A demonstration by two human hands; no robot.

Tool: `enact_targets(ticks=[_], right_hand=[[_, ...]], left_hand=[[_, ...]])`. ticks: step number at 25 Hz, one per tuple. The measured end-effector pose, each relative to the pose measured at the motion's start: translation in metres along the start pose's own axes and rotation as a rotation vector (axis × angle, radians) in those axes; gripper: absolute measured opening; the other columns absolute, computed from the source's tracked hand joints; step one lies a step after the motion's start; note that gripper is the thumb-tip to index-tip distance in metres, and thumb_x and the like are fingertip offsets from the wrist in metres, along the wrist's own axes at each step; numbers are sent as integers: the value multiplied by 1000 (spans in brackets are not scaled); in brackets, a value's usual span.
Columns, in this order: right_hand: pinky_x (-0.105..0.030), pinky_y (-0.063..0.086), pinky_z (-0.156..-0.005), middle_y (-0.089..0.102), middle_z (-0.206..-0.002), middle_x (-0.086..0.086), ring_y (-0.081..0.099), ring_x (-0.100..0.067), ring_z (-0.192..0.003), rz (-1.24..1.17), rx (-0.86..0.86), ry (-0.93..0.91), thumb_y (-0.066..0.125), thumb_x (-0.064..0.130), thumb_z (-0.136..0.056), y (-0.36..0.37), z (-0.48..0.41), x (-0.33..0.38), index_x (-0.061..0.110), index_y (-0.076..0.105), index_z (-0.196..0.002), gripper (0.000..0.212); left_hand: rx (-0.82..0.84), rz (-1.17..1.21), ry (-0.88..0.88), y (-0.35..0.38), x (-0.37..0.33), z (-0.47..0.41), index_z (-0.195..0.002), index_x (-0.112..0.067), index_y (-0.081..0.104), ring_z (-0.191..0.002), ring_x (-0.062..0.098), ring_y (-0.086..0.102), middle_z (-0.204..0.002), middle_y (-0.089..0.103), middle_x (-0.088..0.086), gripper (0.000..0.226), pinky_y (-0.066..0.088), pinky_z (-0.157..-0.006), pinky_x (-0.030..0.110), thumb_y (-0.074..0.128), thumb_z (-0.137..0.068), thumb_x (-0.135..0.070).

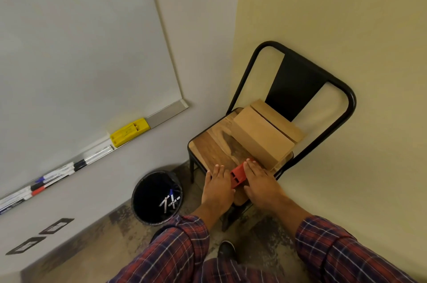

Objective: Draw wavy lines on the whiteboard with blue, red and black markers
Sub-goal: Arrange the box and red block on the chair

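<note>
- While both arms reach out in plaid sleeves, the left hand lies flat on the chair's wooden seat, fingers straight and together, gripping nothing.
- Right hand: same story, stretched flat and holding nothing, with its fingertips up by the cardboard box at twelve o'clock.
- Between the two hands sits a red plastic block, hemmed in close on both sides.
- Over at ten o'clock from the hands and well apart, the markers lie in a row on the whiteboard tray, with blue, red and black caps showing.
- A yellow eraser rests on that tray, at two o'clock from the row.
- A black waste bin stands on the floor at nine o'clock of the left hand, with a few markers inside.
</note>
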State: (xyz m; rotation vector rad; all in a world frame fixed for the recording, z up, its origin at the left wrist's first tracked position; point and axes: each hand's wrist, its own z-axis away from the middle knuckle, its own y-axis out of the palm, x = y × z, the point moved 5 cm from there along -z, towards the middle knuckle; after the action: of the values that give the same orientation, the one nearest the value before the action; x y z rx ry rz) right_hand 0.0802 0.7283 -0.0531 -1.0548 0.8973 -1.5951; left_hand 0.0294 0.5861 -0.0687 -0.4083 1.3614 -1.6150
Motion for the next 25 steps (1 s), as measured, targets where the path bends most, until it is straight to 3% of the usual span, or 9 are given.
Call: enact_targets(ticks=[3,5,10,13,17,21,25], right_hand=[[-42,15,-128,7,-174,-9,7,-23,-160,9,-31,-30,53,42,-101,-9,-3,1,10,5,-165,86],[-43,18,-127,9,-174,-8,9,-23,-160,27,-57,-60,58,44,-99,-16,-8,4,11,7,-165,89],[-45,22,-125,14,-173,-3,15,-22,-159,65,-67,-131,69,50,-92,-29,-25,32,17,11,-164,98],[-43,25,-123,27,-168,1,26,-20,-155,44,-23,-193,71,49,-91,-30,-38,64,21,20,-163,92],[-41,34,-116,49,-154,7,45,-16,-142,37,10,-316,68,50,-92,-25,-55,134,30,39,-153,71],[-42,34,-114,49,-153,4,45,-18,-142,40,20,-416,66,48,-94,-16,-66,235,27,42,-152,67],[-41,36,-113,52,-148,3,49,-21,-137,10,9,-488,66,47,-93,-7,-80,342,24,45,-149,64]], left_hand=[[-7,60,15,0,5,3,-151,-12,40,-156,31,30,-160,44,13,57,16,-133,48,60,-100,-28],[-6,94,30,-3,13,7,-149,-13,41,-154,30,34,-156,48,12,55,16,-133,47,60,-99,-26],[-25,132,31,-19,61,26,-158,-13,32,-160,29,23,-162,41,10,66,7,-133,45,61,-100,-23],[-47,175,-1,-35,104,47,-160,-15,30,-162,28,18,-164,38,9,65,4,-133,44,59,-102,-22],[-68,200,-77,-55,177,95,-160,-17,31,-161,29,19,-165,37,9,63,6,-134,45,59,-103,-23],[-103,206,-143,-76,252,156,-160,-16,31,-157,29,27,-164,37,9,65,16,-132,45,59,-102,-20],[-199,183,-181,-108,332,218,-160,-17,33,-151,26,34,-161,42,8,64,16,-128,39,58,-102,-20]])
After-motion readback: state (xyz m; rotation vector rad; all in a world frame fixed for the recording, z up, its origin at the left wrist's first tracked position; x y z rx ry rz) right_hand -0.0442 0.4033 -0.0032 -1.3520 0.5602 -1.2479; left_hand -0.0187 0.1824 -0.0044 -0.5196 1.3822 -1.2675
